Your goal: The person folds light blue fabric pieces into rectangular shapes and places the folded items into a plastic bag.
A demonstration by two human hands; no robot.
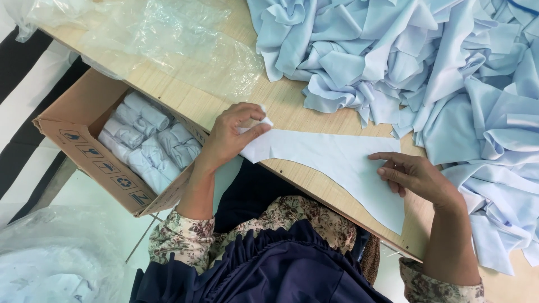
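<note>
A pale blue fabric piece [337,163] lies flat on the wooden table [185,101], near its front edge. The left hand [230,134] pinches the piece's narrow end, fingers clamped on what looks like a small rolled tip, though that is hard to make out. The right hand [415,177] rests on the other end, fingers together, pressing down. A heap of blue fabric [426,62] lies just beyond; a cardboard box [84,151] of rolled pieces sits to the left.

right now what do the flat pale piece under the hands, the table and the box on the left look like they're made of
The flat pale piece looks like thin, matte woven cloth, with soft cut edges; the left hand rolls up one end. The table looks like light wood-grain laminate, though it could be real wood. The box is plain brown cardboard with a raw, dull surface.
</note>
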